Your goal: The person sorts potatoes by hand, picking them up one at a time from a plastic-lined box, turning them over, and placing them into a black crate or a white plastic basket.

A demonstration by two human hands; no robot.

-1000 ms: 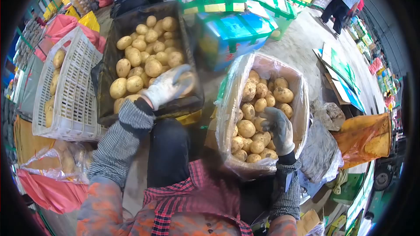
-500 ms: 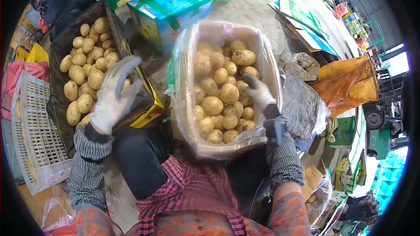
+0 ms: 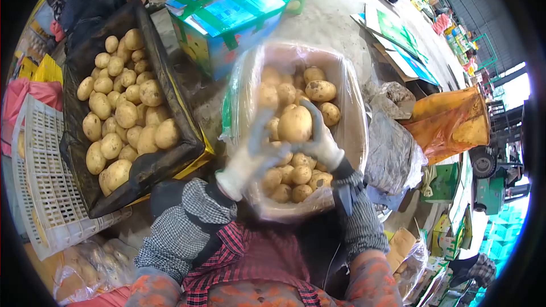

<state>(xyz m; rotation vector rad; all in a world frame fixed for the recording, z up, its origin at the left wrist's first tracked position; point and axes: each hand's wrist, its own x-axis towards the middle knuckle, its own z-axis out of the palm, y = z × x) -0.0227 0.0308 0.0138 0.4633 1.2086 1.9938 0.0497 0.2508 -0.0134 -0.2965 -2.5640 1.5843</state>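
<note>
In the lined carton (image 3: 355, 119) in front of me lie several potatoes (image 3: 320, 91) under and around my hands. Above this layer my right hand (image 3: 324, 143), in a white glove with grey fingertips, grips one large potato (image 3: 295, 124) between its thumb and fingers. My left hand (image 3: 245, 162), gloved the same way and somewhat blurred, reaches over the carton's near left side. Its fingers are apart, close to the held potato, and nothing shows in its grasp. Clear plastic film lines the carton and hangs over its rim.
On the left stands a black-lined crate (image 3: 162, 162) of potatoes, beside a white plastic basket (image 3: 54, 176). A blue taped box (image 3: 233, 5) sits beyond the carton. To the right are grey plastic sheeting (image 3: 392, 142) and an orange bag (image 3: 449, 119). People stand in the far background.
My left hand has moved right, from the black-lined crate to the carton. My right hand has shifted left and now holds a large potato. The view has tilted slightly.
</note>
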